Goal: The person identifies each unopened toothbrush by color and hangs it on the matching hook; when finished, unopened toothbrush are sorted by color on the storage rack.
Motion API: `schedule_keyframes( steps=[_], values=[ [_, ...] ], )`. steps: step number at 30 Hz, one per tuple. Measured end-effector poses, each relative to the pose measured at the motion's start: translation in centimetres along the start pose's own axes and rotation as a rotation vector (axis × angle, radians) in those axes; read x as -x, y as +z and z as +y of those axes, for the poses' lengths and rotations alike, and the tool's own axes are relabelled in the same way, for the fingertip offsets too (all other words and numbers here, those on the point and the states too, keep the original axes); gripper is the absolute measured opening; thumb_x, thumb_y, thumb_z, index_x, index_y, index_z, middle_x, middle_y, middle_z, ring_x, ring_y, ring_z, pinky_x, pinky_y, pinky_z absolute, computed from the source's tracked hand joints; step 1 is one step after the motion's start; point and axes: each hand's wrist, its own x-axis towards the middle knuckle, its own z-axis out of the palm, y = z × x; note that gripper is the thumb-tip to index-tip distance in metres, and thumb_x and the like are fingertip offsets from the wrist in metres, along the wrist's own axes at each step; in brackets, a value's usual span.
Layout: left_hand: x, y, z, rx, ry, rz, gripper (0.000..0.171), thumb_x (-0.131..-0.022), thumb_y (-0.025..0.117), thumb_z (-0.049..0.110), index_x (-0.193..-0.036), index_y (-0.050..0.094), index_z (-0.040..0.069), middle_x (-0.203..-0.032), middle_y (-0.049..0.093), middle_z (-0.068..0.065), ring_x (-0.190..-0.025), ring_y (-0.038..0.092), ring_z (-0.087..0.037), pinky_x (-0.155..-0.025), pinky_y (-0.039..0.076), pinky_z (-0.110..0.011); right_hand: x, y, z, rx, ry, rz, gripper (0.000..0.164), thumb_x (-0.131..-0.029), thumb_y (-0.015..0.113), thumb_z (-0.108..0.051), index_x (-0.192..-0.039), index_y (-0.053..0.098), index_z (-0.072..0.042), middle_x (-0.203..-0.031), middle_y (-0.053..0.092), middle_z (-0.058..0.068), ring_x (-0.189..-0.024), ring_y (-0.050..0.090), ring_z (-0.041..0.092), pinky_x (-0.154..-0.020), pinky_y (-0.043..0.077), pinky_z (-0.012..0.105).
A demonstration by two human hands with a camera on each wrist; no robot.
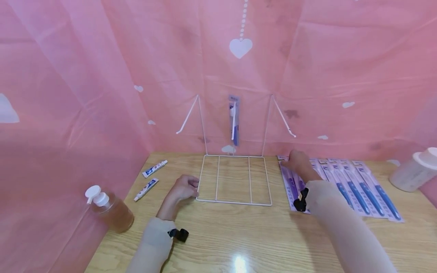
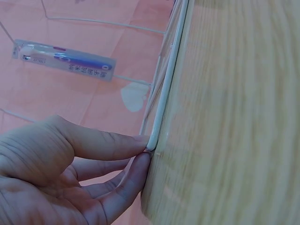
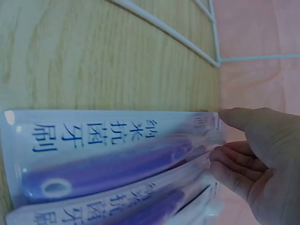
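My left hand pinches the front left corner of a white wire display rack between thumb and fingers; the left wrist view shows the grip on the wire close up. A packaged toothbrush with a blue-purple handle hangs on the rack's middle hook. To the right of the rack, my right hand holds the head end of a packaged purple toothbrush lying flat on the table. Its thumb is at the package's corner and its curled fingers at the other edge. A second purple pack overlaps it.
Several packaged blue toothbrushes lie in a row at right, beside a white container. Two small toothpaste tubes and a pump bottle of amber liquid stand or lie at left. A pink curtain hangs behind the table.
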Motion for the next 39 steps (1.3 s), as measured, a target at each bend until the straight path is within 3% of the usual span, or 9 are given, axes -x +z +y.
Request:
schedule_keyframes(
  steps=[4, 10, 15, 24, 31, 39],
  values=[
    [0.0, 0.1, 0.2, 0.020, 0.005, -0.001, 0.054, -0.068, 0.077, -0.014, -0.120, 0.064, -0.008, -0.096, 0.065, -0.012, -0.084, 0.063, -0.021, -0.077, 0.054, -0.032, 0.2, 0.4, 0.2, -0.009, 0.038, -0.013, 0.026, -0.087, 0.067, -0.020, -0.077, 0.058, 0.002, -0.066, 0.058, 0.011, -0.056, 0.054, 0.023, -0.051, 0.045, 0.033],
    [0.1, 0.2, 0.6, 0.009, 0.028, -0.010, 0.051, -0.069, 0.075, -0.014, -0.118, 0.064, -0.010, -0.094, 0.064, -0.011, -0.084, 0.062, -0.021, -0.075, 0.053, -0.030, 0.4, 0.9, 0.4, -0.021, 0.045, 0.045, 0.017, -0.084, 0.065, -0.011, -0.077, 0.057, 0.002, -0.066, 0.058, 0.012, -0.055, 0.056, 0.023, -0.049, 0.044, 0.031],
    [0.0, 0.4, 0.4, 0.014, 0.025, -0.006, 0.051, -0.068, 0.076, -0.014, -0.117, 0.065, -0.009, -0.094, 0.065, -0.010, -0.088, 0.062, -0.022, -0.079, 0.053, -0.033, 0.5, 0.9, 0.4, -0.008, 0.040, 0.041, 0.017, -0.083, 0.064, -0.010, -0.075, 0.056, 0.002, -0.065, 0.057, 0.011, -0.055, 0.054, 0.023, -0.049, 0.043, 0.031],
    [0.2, 0.1, 0.2, 0.021, 0.032, 0.014, 0.051, -0.066, 0.077, -0.015, -0.116, 0.065, -0.009, -0.093, 0.064, -0.012, -0.084, 0.061, -0.022, -0.075, 0.053, -0.032, 0.9, -1.2, -1.8, -0.004, -0.125, 0.101, 0.023, -0.081, 0.068, -0.012, -0.065, 0.054, -0.003, -0.058, 0.051, 0.006, -0.051, 0.047, 0.020, -0.047, 0.039, 0.031],
    [0.3, -0.1, 0.2, 0.026, 0.030, 0.018, 0.052, -0.066, 0.077, -0.015, -0.116, 0.065, -0.010, -0.093, 0.064, -0.013, -0.083, 0.062, -0.023, -0.074, 0.054, -0.032, 2.4, -3.3, -4.8, -0.009, -0.255, 0.270, 0.024, -0.083, 0.066, -0.010, -0.061, 0.056, -0.004, -0.054, 0.050, 0.004, -0.051, 0.046, 0.022, -0.049, 0.037, 0.034],
    [0.3, 0.2, 0.2, 0.062, 0.027, 0.009, 0.054, -0.065, 0.077, -0.017, -0.117, 0.064, -0.012, -0.094, 0.064, -0.014, -0.083, 0.062, -0.023, -0.075, 0.055, -0.032, 5.1, -3.9, -8.2, -0.023, -0.384, 0.435, 0.019, -0.086, 0.066, -0.009, -0.070, 0.057, -0.005, -0.060, 0.050, 0.003, -0.052, 0.046, 0.018, -0.048, 0.037, 0.032]
  ],
)
